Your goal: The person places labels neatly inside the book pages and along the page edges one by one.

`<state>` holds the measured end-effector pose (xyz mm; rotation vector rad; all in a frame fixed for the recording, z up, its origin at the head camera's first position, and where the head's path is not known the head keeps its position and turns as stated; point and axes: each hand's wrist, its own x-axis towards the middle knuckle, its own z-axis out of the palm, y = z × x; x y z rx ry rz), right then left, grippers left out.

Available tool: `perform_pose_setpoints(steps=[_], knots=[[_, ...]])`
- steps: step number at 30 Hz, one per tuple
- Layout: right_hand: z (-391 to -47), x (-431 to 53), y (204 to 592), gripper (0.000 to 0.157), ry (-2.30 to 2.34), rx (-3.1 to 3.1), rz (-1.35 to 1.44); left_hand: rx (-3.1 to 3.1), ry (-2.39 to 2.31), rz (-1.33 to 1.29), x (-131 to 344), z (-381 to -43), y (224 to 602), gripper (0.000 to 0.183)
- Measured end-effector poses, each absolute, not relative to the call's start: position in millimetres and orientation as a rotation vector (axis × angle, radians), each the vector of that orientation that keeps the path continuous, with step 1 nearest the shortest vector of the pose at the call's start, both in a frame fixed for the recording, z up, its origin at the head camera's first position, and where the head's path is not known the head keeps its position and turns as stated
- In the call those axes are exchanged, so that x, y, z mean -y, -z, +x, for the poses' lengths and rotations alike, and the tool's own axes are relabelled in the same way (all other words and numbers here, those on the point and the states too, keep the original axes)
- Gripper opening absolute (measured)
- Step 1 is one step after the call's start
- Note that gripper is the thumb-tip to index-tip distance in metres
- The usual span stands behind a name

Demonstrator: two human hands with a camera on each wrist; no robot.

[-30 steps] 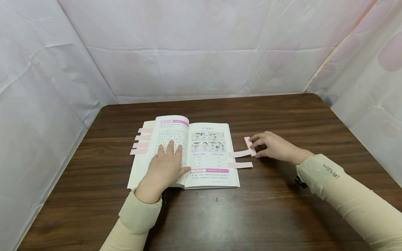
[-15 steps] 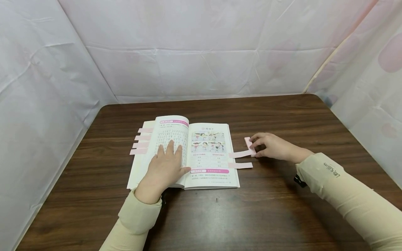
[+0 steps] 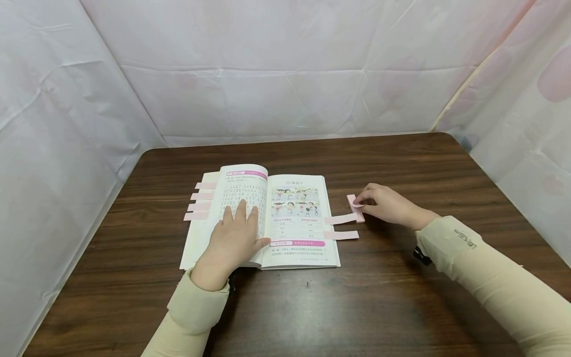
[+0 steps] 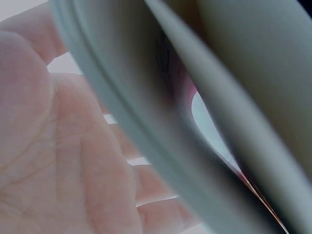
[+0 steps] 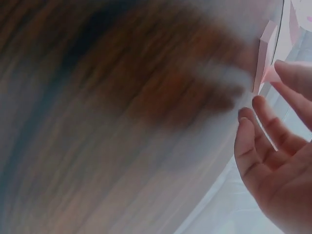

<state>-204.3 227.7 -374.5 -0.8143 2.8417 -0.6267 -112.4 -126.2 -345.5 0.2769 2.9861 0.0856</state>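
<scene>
My left hand (image 3: 234,240) lies with spread fingers on the left page of an open book (image 3: 308,260), its thumb reaching the inner fold. The left wrist view shows the palm beside the curved page edges (image 4: 126,126). To the right of the book, a narrow pink sticky note pad (image 3: 351,199) rests on the table. My right hand (image 3: 390,204) pinches the top strip (image 3: 358,205) between thumb and forefinger, lifting its end off the pad. In the right wrist view the strip rises from the pad (image 5: 264,53), while the other fingers (image 5: 243,141) stay loosely bent.
Two pink strips, an upper one (image 3: 342,218) and a lower one (image 3: 342,235), stick out from the book's right edge. The upper one reaches the pad. Several more pink tabs (image 3: 196,215) jut from the left edge. Pale curtains (image 3: 285,99) hang behind the dark wooden table (image 3: 401,307).
My right hand has shifted slightly up and now lifts a strip's end from the pad, where before its fingers lay at the pad. The left hand stays still on the book.
</scene>
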Motion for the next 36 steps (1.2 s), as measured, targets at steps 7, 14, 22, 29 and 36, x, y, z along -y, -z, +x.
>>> perform_pose_setpoints(steps=[7, 14, 22, 29, 36], knots=[[-215, -223, 377, 0.019, 0.803, -2.71, -0.476, -2.975, -0.087, 0.277, 126, -112, 344, 0.08], [-222, -222, 379, 0.031, 1.25, -2.291, -0.112, -2.977, -0.071, 0.278, 126, -113, 345, 0.081], [-225, -218, 382, 0.035, 1.449, -2.111, -0.021, -2.97, -0.079, 0.264, 125, -114, 346, 0.082], [-228, -213, 384, 0.018, 1.588, -2.028, 0.057, -2.965, -0.085, 0.259, 125, -113, 346, 0.081], [-229, -212, 380, 0.013, 1.694, -1.95, 0.139, -2.964, -0.086, 0.252, 125, -113, 346, 0.082]])
